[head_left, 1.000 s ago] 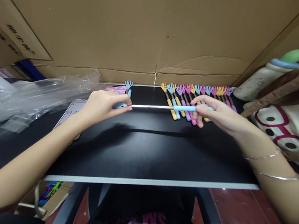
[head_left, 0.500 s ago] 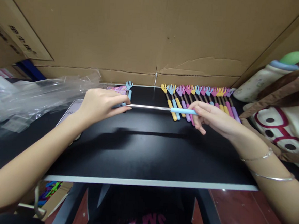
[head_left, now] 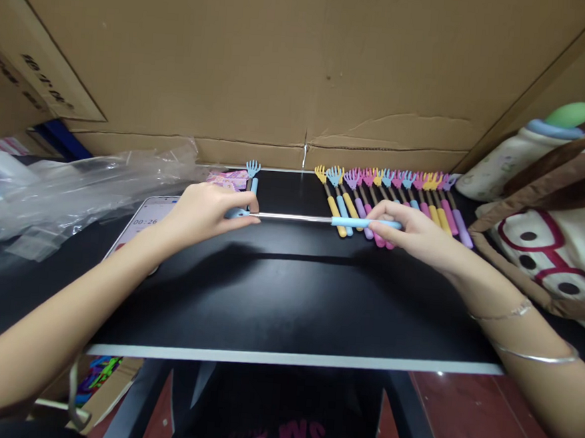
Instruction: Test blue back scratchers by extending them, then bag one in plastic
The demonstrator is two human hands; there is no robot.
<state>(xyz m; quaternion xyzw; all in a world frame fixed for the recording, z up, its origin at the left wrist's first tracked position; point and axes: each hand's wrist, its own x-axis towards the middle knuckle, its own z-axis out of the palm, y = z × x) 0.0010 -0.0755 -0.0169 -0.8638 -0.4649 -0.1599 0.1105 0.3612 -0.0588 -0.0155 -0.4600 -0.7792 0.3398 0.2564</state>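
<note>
I hold a blue back scratcher (head_left: 302, 218) stretched out level above the black table (head_left: 277, 298), its metal rod extended. My left hand (head_left: 200, 210) pinches its claw end. My right hand (head_left: 412, 231) grips its blue handle. Behind my right hand lies a row of several short scratchers (head_left: 389, 186) in yellow, blue, purple and pink, claws toward the cardboard. One more blue scratcher (head_left: 252, 173) lies alone behind my left hand.
A cardboard wall (head_left: 293, 72) closes the back. Crumpled clear plastic bags (head_left: 69, 187) and a phone (head_left: 144, 222) showing a timer lie at the left. A cloth bag (head_left: 553, 217) with brown straps sits at the right. The table's white front edge (head_left: 282, 360) runs below.
Both hands have sunk slightly toward the table and the right hand has slid a little to the left along the handle; the scratcher stays stretched between them.
</note>
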